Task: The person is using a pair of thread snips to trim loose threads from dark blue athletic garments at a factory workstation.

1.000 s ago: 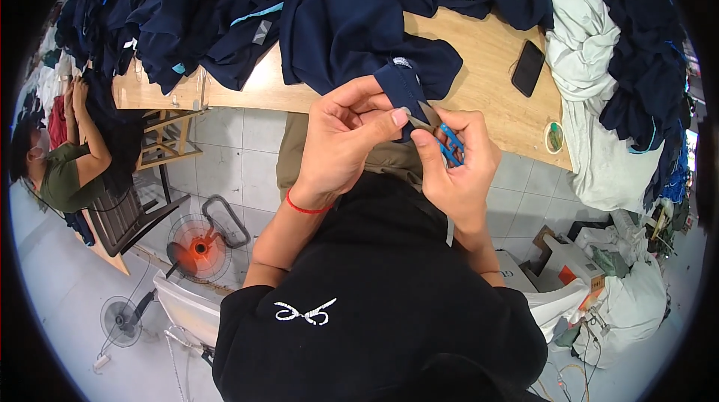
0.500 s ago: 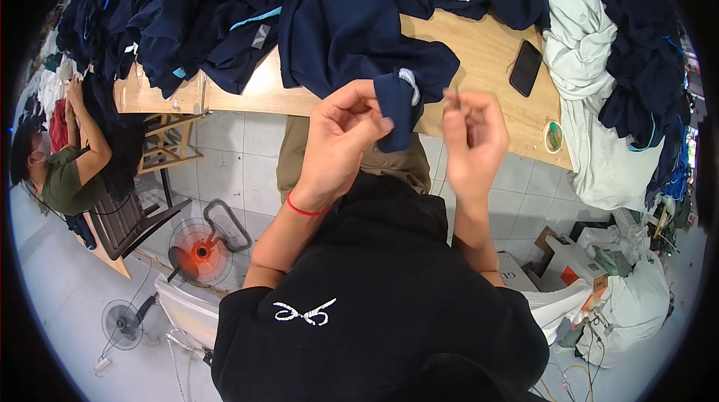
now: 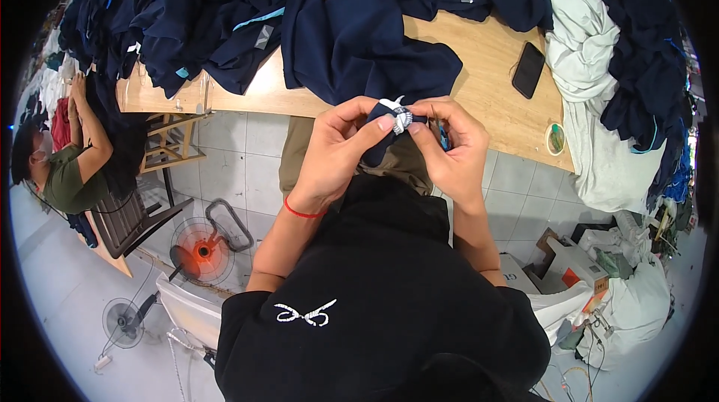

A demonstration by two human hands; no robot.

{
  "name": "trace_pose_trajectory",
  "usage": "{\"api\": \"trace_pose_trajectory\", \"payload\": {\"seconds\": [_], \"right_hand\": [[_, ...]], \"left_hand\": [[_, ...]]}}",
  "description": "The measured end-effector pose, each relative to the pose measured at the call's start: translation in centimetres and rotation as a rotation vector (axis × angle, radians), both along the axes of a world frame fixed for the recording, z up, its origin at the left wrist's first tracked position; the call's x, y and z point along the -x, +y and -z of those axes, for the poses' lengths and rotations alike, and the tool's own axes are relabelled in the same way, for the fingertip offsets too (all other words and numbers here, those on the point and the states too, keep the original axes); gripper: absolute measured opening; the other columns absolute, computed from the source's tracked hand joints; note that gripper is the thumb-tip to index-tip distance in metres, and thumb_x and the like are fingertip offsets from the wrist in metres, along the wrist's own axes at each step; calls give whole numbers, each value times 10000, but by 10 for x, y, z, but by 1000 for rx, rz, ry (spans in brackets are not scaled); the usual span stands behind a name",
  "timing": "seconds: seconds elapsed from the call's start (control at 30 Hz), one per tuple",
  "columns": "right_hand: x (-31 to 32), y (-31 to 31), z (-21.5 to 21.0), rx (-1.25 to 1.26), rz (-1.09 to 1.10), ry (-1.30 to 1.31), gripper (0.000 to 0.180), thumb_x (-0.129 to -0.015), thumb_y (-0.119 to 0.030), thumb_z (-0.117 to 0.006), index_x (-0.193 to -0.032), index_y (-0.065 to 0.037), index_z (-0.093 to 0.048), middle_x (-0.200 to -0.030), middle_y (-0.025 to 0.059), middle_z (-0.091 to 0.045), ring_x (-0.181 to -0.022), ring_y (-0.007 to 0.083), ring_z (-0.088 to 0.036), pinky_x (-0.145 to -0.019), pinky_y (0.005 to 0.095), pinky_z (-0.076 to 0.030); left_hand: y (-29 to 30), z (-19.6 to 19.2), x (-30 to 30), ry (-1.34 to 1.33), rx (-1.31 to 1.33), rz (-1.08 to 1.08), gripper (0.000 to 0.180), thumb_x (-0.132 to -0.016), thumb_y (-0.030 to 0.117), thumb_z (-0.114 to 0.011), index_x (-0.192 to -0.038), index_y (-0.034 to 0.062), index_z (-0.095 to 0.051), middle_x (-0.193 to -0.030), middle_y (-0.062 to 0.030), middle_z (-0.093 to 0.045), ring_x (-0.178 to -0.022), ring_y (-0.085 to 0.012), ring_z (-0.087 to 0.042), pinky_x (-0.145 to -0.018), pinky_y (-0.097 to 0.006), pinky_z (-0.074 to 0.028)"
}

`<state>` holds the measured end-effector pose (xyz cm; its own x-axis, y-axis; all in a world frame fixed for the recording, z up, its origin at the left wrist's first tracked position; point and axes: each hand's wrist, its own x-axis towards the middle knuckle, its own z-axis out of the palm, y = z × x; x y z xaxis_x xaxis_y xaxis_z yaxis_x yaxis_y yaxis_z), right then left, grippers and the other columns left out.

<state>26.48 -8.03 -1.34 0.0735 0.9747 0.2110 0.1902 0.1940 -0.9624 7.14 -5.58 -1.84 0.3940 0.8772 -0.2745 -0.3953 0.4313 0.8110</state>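
Just off the near table edge, my left hand (image 3: 338, 149) pinches a navy cloth (image 3: 382, 149) between thumb and fingers. A bunched white-and-grey strip (image 3: 402, 119) shows at the cloth's upper edge, between both thumbs. My right hand (image 3: 458, 149) is closed on the other side of this bunch, its thumb and forefinger pressed on the cloth. A small blue and dark object (image 3: 444, 137) shows inside the curl of my right fingers; its kind is not clear. Behind the hands a large navy garment (image 3: 367, 42) lies on the table; whether the held cloth joins it is hidden.
Navy garments (image 3: 172, 27) pile along the far side of the wooden table (image 3: 479, 65). A black phone (image 3: 528, 70) and a small round dish (image 3: 555, 139) rest at right, beside pale cloth (image 3: 580, 27). Another person (image 3: 79, 155) works at left, near an orange-centred fan (image 3: 202, 251).
My right hand has moved left and taken hold of the navy cloth beside my left hand. The cloth has turned, and its white-and-grey strip now sits bunched between the thumbs.
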Motion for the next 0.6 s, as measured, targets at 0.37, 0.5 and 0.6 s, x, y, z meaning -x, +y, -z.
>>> {"api": "trace_pose_trajectory", "payload": {"seconds": [0.37, 0.5, 0.6], "right_hand": [[-5, -17, -34, 202, -2, 34, 185, -973, -63, -756, -1114, 37, -691, -719, 26, -679, -658, 29, -562, -593, 217, -382], [0, -21, -36, 222, 39, 20, 170, -946, -64, -804, -1017, 14, -671, -675, 13, -661, -610, 35, -550, -559, 216, -377], [1, -17, -37, 205, 29, 24, 193, -936, -79, -828, -1003, 12, -672, -680, 13, -662, -613, 37, -557, -562, 215, -394]], "left_hand": [[1, -21, 10, 76, -65, 2, 166, -1041, 56, -706, -1175, -28, -756, -999, 9, -750, -886, -20, -614, -777, -197, -493], [-4, -24, 11, 155, -110, -8, 196, -1034, 39, -705, -1207, -41, -752, -1016, -4, -764, -888, -29, -625, -779, -207, -505], [-4, -31, 13, 210, -173, 9, 210, -1030, 27, -703, -1219, -52, -747, -1040, -11, -770, -918, -43, -641, -807, -220, -525]]}}
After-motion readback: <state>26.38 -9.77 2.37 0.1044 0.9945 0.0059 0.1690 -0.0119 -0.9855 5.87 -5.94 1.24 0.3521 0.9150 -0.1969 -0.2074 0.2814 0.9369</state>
